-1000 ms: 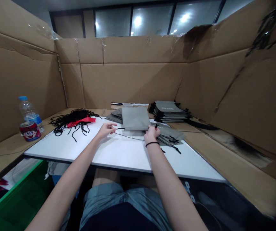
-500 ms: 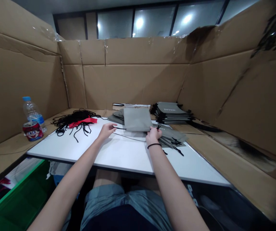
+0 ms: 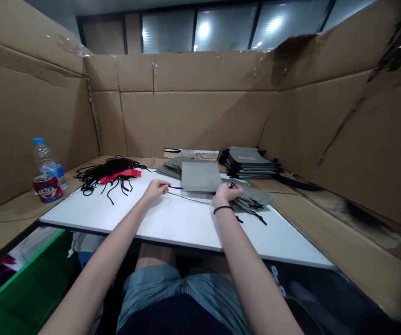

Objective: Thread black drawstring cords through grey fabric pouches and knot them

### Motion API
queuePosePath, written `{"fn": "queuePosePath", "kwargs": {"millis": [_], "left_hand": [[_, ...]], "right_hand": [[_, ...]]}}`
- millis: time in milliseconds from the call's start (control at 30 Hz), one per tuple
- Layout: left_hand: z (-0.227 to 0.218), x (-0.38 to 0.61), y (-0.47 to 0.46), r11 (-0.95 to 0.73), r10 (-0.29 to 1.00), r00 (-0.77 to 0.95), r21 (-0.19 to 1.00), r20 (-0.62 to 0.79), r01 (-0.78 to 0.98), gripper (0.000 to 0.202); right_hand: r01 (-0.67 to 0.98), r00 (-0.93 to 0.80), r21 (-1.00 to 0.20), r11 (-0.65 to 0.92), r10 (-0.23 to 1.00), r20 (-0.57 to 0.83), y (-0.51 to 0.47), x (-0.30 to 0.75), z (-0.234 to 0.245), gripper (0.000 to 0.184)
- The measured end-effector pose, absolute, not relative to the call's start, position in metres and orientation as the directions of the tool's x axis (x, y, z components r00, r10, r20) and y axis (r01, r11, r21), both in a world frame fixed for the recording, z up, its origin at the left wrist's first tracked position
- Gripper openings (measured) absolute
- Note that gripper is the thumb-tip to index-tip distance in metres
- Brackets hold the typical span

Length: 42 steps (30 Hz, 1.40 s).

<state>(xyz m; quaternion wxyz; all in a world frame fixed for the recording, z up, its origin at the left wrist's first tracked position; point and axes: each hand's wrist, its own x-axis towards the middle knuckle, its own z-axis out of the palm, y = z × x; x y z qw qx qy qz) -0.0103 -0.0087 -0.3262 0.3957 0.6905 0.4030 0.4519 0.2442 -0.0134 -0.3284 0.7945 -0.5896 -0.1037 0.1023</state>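
A flat grey drawstring bag (image 3: 202, 177) lies in front of me on the white table, its hem edge towards me. My left hand (image 3: 156, 188) is closed in a pinch on a short black cord (image 3: 176, 188) that runs from the bag's left near corner. A thin dark line (image 3: 189, 198), like a wire, trails from near this hand along the table towards my right wrist. At the bag's right near corner my right hand (image 3: 225, 193) is closed on black cord (image 3: 233, 185), partly hidden by the fingers. Beside it lie several grey bags (image 3: 252, 191) with black knotted cord ends.
Black cords (image 3: 116, 167) lie heaped at left with a red strip (image 3: 123, 176). More grey bags (image 3: 168, 167) lie behind the bag; a tall stack (image 3: 247, 160) stands back right. A bottle (image 3: 48, 160) and can (image 3: 47, 188) stand far left. Cardboard walls (image 3: 186, 116) surround the table (image 3: 182, 223).
My right hand has shifted slightly right, off the bag's edge, with the black cord in its fingers. The bag lies a little lower and flatter. The left hand has barely moved.
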Motion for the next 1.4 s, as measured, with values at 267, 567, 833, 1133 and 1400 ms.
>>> {"fn": "queuePosePath", "kwargs": {"millis": [267,567,833,1133,1400], "left_hand": [[-0.326,-0.011,-0.005,-0.167,0.935,0.322,0.985,0.147,0.034,0.015],[-0.325,-0.013,-0.005,-0.115,0.923,0.353,0.986,0.150,-0.119,0.030],[-0.325,-0.014,-0.005,-0.110,0.932,0.325,0.979,0.162,-0.174,0.029],[-0.321,-0.015,-0.009,-0.091,0.937,0.324,0.987,0.131,-0.136,0.024],[-0.321,-0.014,-0.013,0.022,0.884,0.467,1.000,-0.018,-0.004,0.028]], "right_hand": [[0.778,0.247,-0.538,0.324,0.630,0.736,-0.042,0.193,-0.314,0.017],[0.859,-0.345,-0.206,0.469,0.827,0.445,-0.047,0.157,-0.332,0.023],[0.864,-0.287,-0.237,0.444,0.821,0.493,-0.044,0.161,-0.331,0.028],[0.889,-0.296,-0.138,0.437,0.777,0.555,-0.048,0.161,-0.325,0.024],[0.924,-0.323,0.022,0.382,0.745,0.583,-0.046,0.163,-0.324,0.033]]}}
